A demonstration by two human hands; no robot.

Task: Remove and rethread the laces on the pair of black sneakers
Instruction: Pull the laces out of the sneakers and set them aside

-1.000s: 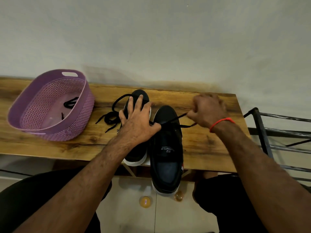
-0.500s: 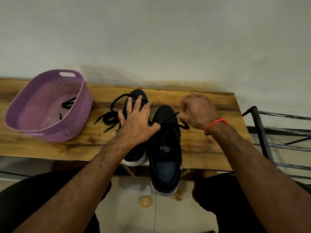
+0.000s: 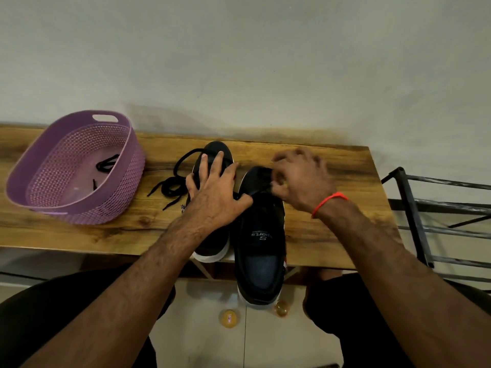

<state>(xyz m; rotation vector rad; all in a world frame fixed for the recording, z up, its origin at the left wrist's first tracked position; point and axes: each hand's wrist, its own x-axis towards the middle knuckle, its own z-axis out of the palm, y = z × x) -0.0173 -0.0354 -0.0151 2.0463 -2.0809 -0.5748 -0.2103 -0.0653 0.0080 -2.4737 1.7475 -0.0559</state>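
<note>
Working a lace through the right sneaker (image 3: 261, 235), the task looks partway done.
The left hand (image 3: 215, 192) presses flat on the other sneaker (image 3: 212, 243); the right hand (image 3: 297, 179) pinches the lace (image 3: 259, 192); another loose lace (image 3: 172, 185) waits on the worktop (image 3: 79, 235).

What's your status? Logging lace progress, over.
Left hand flat across both sneakers. Right hand pinching lace at right sneaker toe. Loose lace beside left sneaker; nothing blocking.

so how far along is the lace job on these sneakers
Done: a loose lace lies on the table beside the left sneaker; another black lace sits in the purple basket. In hand: the right hand pinches a lace at the right sneaker while the left hand rests on the left one. Left: threading both.
</note>
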